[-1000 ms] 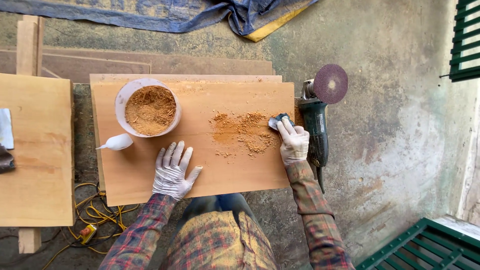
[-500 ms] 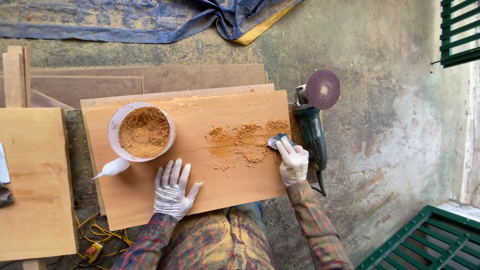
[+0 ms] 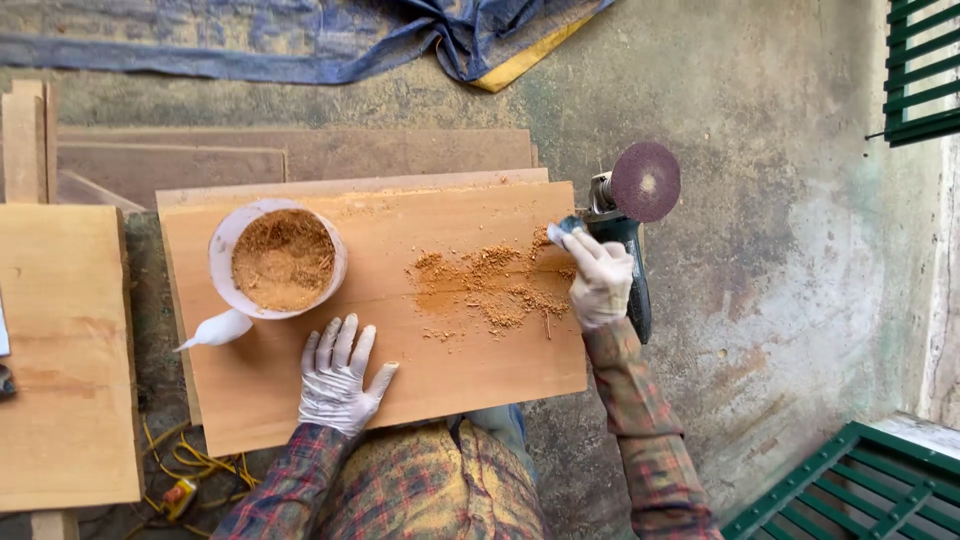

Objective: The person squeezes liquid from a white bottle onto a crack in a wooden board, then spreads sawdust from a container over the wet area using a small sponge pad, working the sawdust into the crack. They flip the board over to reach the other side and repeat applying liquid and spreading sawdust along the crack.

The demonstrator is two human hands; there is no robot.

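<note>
Plaid sleeves at the bottom, both hands gloved. The left hand lies flat with fingers spread on the wooden board, pinning it, gripping nothing. The right hand is closed around a small scraper at the board's right edge, beside the sawdust paste smeared mid-board. I'd keep the blade low and press firmly, dragging filler across the grain. Further back sit a tub of sawdust and an angle grinder.

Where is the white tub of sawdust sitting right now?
In the head view, the white tub of sawdust sits on the wooden board's far left corner, just above the left hand, with a white bottle beside it.
</note>
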